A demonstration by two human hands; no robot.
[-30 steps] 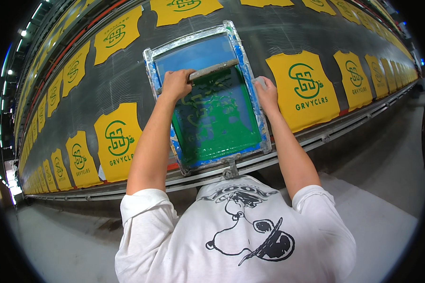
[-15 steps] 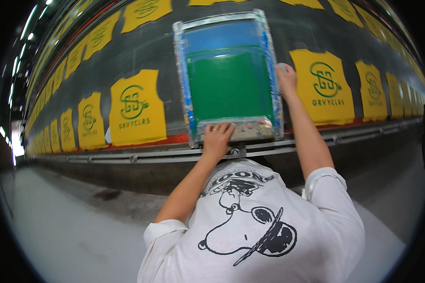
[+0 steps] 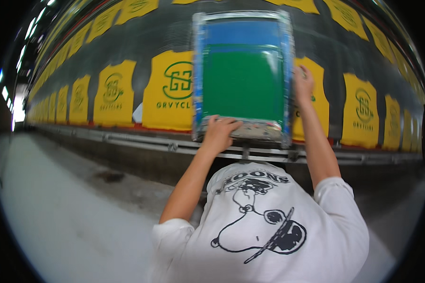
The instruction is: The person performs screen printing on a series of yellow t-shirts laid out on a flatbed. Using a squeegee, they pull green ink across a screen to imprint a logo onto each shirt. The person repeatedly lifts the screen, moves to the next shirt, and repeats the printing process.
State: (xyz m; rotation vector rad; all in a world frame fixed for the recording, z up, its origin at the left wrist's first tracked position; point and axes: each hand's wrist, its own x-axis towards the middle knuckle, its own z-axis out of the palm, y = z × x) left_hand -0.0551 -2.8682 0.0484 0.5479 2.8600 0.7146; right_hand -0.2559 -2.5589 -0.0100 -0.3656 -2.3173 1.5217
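Note:
A printing screen (image 3: 244, 80) stands before me, its green ink area below a blue band, in a taped silver frame. On the screen's near ledge, my left hand (image 3: 218, 134) is closed over the edge with a ring on one finger. My right hand (image 3: 303, 85) is curled at the frame's right side; blur and the frame hide part of its grip. The screen covers the inner edges of two yellow fabric panels: the left panel (image 3: 151, 106) bears a dark green print, and the right panel (image 3: 316, 120) shows only part of its print.
More printed yellow panels lie in rows along the long dark table (image 3: 148, 35), such as one at left (image 3: 113, 108) and one at right (image 3: 361, 127). A metal rail (image 3: 141, 143) runs along the table's near edge, above a grey floor (image 3: 66, 203).
The screen has moved right in the view with both hands on it. It stood between the two nearest panels before; now it overlaps the edges of both.

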